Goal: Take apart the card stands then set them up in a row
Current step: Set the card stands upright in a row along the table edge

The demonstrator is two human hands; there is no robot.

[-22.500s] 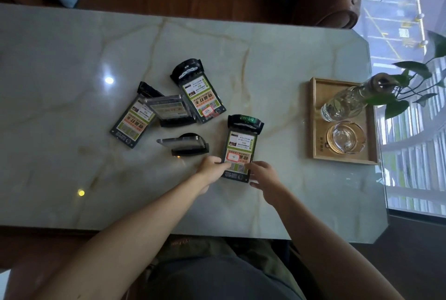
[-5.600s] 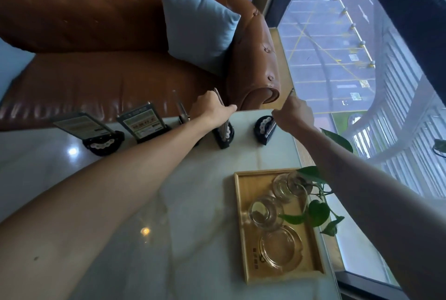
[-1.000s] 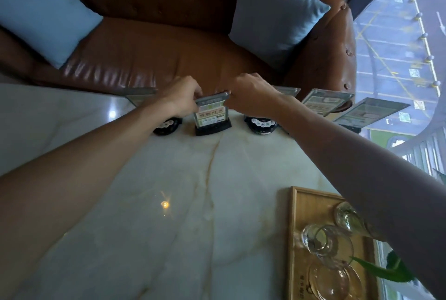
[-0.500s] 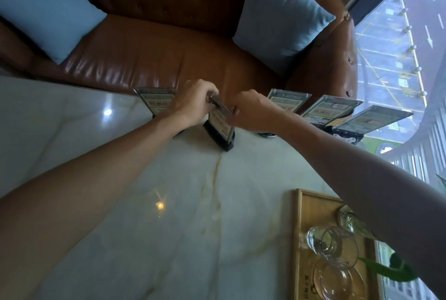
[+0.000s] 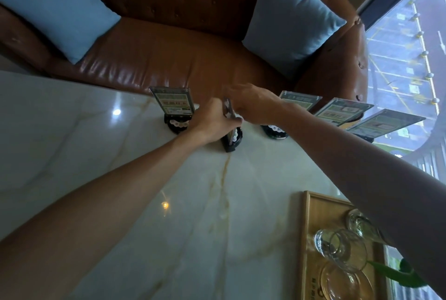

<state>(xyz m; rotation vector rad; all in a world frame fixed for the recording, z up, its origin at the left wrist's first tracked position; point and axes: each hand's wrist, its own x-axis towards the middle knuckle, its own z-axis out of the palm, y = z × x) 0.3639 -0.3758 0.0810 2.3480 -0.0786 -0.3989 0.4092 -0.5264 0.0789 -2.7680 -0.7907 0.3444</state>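
Several card stands with clear panels and black bases stand in a row along the far edge of the marble table [image 5: 120, 179]. The leftmost stand [image 5: 173, 106] faces me. Beside it, the second stand [image 5: 230, 128] is turned almost edge-on. My left hand [image 5: 212, 122] grips its panel from the left. My right hand [image 5: 253, 104] pinches the top of the same panel from the right. To the right stand three more: one [image 5: 298, 100] partly hidden behind my right wrist, then another [image 5: 340, 111], then the last [image 5: 383, 124].
A wooden tray [image 5: 307, 239] with glasses [image 5: 342, 249] and a glass ashtray sits at the near right, next to a green plant [image 5: 395, 275]. A brown leather sofa [image 5: 181, 53] with two blue cushions stands just beyond the table's far edge. A window lies to the right.
The stand in my hands has been twisted from facing me to nearly edge-on. My right hand has lifted to the panel's top. The view has shifted slightly.
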